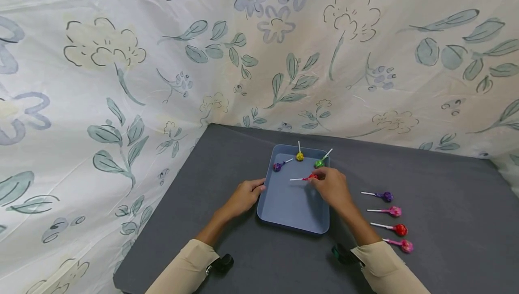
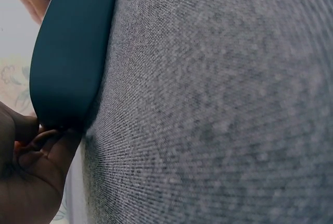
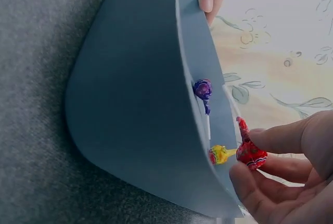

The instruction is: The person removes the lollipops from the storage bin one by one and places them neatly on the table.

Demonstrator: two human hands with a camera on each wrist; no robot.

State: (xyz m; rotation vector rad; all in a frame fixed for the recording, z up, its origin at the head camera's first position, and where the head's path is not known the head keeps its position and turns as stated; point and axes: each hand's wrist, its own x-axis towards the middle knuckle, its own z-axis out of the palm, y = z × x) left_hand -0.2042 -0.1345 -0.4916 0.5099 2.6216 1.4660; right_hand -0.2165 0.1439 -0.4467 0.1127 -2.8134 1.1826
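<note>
My right hand (image 1: 331,187) pinches a red-wrapped lollipop (image 3: 251,153) by its candy end between thumb and fingers. The lollipop's white stick points left, over the blue-grey tray (image 1: 292,204) in the head view. At the tray's left side, my left hand (image 1: 244,196) grips the rim, thumb above and fingers lower against the wall. Three lollipops lie in the tray's far part: a purple one (image 1: 277,167) on the left, a yellow one (image 1: 299,156) by the far rim and a green one (image 1: 319,163) at the right corner, its stick poking past the rim.
Right of the tray, several lollipops lie in a column on the dark grey table (image 1: 454,204): purple (image 1: 388,196), pink (image 1: 395,211), red (image 1: 400,229) and another pink (image 1: 406,246). Floral cloth (image 1: 259,78) hangs behind the table and along its left side.
</note>
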